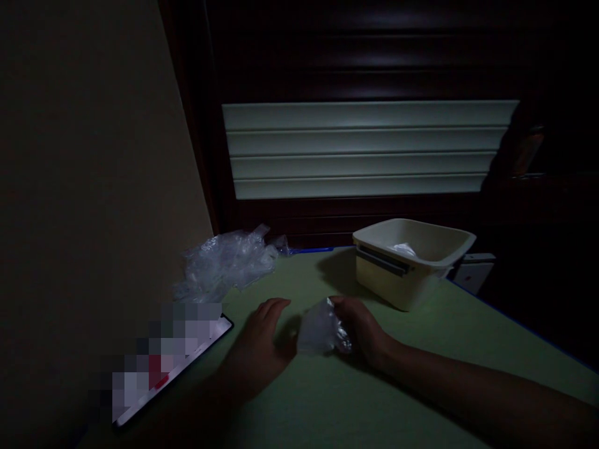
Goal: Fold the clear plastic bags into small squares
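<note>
My right hand (367,330) is closed on a crumpled clear plastic bag (317,329) above the green tabletop (299,405). To the left of the bag, my left hand (262,343) has its fingers curved and the thumb apart. Its thumb tip is close to the bag's left edge; whether it touches I cannot tell. A pile of clear plastic bags (229,262) lies at the back left of the table. Behind my right hand stands a cream plastic bin (381,277) with a dark handle, and a piece of clear plastic (404,249) shows inside it.
A lit phone or tablet (187,362), partly blurred out, lies at the left by the wall (93,156). A white device (473,274) is just past the bin, beside the table's right edge. Dark panelling with pale slats (365,149) rises behind the table. The light is dim.
</note>
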